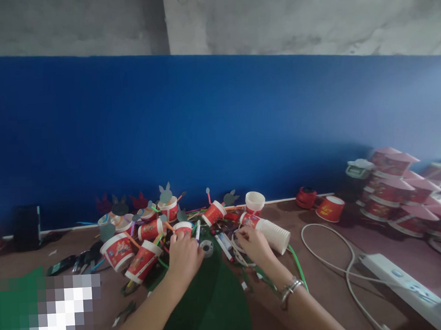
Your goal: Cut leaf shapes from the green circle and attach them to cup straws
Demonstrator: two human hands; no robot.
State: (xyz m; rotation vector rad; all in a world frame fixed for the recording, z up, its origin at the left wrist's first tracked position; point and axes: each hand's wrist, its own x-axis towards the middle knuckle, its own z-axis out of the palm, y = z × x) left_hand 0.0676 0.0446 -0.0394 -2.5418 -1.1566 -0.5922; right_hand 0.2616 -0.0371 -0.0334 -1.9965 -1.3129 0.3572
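Observation:
My left hand (185, 256) is at the front of a pile of red-and-white paper cups. Its fingers curl at the lower part of one paper cup (182, 227); what they grip, if anything, is hidden. A marker (198, 231) stands up beside that hand, and a roll of clear tape (207, 248) lies to its right. My right hand (254, 244) bends its fingers together in a pinch over a coiled cable (240, 258). Whatever is between those fingertips is too small to tell. A nested stack of cups (275, 235) lies on its side just behind this hand.
More cups with coloured straws (117, 250) and grey rabbit-head cutouts (166, 193) crowd the left. Scissors (85, 260) lie farther left. Right are a red tape dispenser (305, 198), an upturned cup (330, 208), a white power strip (400, 278) and piled pink-topped cups (395, 190). A blue partition (218, 125) stands behind.

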